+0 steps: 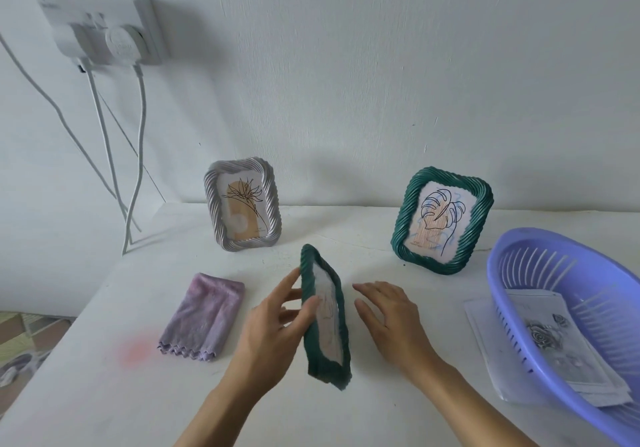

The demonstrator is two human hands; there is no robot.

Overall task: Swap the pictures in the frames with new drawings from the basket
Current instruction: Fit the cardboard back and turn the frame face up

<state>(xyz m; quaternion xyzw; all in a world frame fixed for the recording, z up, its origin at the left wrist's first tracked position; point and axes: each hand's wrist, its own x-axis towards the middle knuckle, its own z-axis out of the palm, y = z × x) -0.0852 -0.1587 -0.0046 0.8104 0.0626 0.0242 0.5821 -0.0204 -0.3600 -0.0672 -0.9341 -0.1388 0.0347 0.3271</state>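
Observation:
A dark green twisted picture frame (325, 360) stands on edge in the middle of the white table, seen almost side-on. My left hand (277, 322) holds it, thumb on its front and fingers behind. My right hand (388, 315) hovers open just to its right, not touching it. A grey frame (214, 200) with a flower drawing stands at the back left. Another green frame (405, 225) with a leaf drawing stands at the back right. The purple basket (512, 273) at the right holds drawings (550, 335), the top one showing roses.
A folded lilac cloth (204, 318) lies left of my hands. The white table (104, 394) ends at its left edge near the cloth, with the floor below. A wall socket with plugs (104, 31) and hanging cables (138, 155) is at the upper left.

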